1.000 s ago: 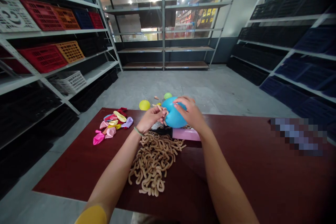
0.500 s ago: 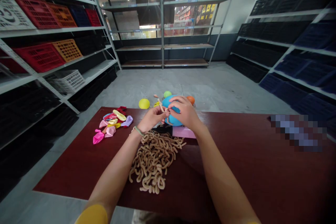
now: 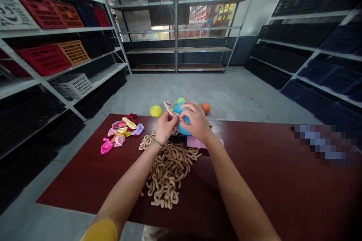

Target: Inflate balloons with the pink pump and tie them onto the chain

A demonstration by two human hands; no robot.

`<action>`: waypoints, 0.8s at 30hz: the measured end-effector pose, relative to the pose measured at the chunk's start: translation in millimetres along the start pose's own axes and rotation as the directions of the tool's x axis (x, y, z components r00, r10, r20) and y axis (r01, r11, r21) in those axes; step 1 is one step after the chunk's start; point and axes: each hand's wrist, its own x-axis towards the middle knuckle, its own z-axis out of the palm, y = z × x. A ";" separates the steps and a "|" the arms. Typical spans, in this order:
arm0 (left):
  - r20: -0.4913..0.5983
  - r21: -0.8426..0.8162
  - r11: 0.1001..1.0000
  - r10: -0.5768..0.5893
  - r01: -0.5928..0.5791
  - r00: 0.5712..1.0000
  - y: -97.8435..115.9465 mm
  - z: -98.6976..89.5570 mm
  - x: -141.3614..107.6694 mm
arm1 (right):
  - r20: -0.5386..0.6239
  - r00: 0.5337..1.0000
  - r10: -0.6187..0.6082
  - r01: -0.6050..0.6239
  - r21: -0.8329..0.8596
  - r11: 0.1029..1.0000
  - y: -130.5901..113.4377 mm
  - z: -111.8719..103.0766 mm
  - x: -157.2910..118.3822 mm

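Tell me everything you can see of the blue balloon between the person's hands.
The blue balloon is inflated, rounded and smooth, with a glossy, rubbery-looking skin. It is held near the far edge of the dark red table. The right hand cups and covers much of it, while the left hand touches its lower left side, its fingers pinching a tan strip beside it. Its neck and any knot are hidden by the hands.

view: head-worn camera | position: riding on the person's head, above the dark red table (image 3: pixel 268 173) | facing: forward and down, looking toward the left hand (image 3: pixel 166 128) and right hand (image 3: pixel 196 122) | nearness: keeping both hands close, metal shelving (image 3: pixel 175 32) far off
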 end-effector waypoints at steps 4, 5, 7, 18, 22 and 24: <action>-0.108 0.071 0.993 0.098 -0.091 0.989 -1.3 -2.9 -0.3 | -0.057 0.998 0.009 -0.014 -0.088 0.996 -9.6 2.7 0.5; -0.133 0.075 0.991 0.118 -0.109 0.984 -1.2 -4.3 0.2 | -0.068 0.998 0.004 -0.011 -0.095 0.995 -11.4 2.6 0.9; -0.157 0.070 0.988 0.150 -0.140 0.976 -0.9 -7.0 1.3 | -0.084 0.996 0.004 -0.010 -0.066 0.998 -12.8 1.4 1.8; -0.070 0.067 0.960 0.276 -0.272 0.959 -2.6 -8.8 -1.4 | 0.027 0.987 0.156 -0.158 0.125 0.979 2.7 -4.0 -0.9; -0.066 0.103 0.964 0.253 -0.246 0.965 -5.2 -11.5 -0.9 | 0.058 0.971 0.233 -0.238 0.125 0.963 -0.5 -5.1 0.3; -0.054 0.115 0.967 0.236 -0.228 0.970 -6.5 -13.2 0.1 | 0.048 0.964 0.262 -0.267 0.139 0.954 -2.1 -5.6 1.3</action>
